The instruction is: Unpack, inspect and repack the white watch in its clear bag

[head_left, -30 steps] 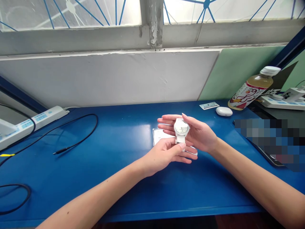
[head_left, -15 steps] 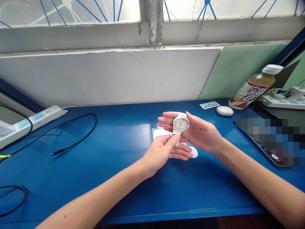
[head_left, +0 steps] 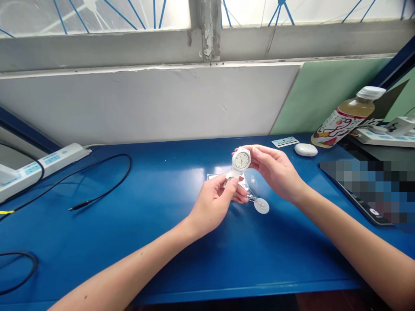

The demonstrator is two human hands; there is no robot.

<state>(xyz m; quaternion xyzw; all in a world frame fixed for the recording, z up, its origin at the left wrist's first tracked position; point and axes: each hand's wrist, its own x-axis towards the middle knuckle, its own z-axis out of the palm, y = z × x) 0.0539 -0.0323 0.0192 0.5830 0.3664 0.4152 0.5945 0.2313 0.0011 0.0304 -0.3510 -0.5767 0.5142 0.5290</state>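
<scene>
While the left hand (head_left: 210,205) is grasping the strap of a white watch (head_left: 241,160) between thumb and fingers, the right hand (head_left: 279,170) is curving round the far end of the watch, its fingers partly hidden behind the case; whether they are gripping or only touching, one cannot tell. Both hands are holding the watch up over the blue desk (head_left: 155,259), its dial facing the person. Just beneath the hands, a round pale tag (head_left: 261,206) is lying on the desk, a bead chain running from it toward the left hand's fingers. Farther back on the right, a rounded white case (head_left: 305,150) is lying between a small card (head_left: 285,142) and a white-capped bottle (head_left: 344,119). Over on the left, a black cable (head_left: 81,205) is curving near a white power strip (head_left: 48,160).
</scene>
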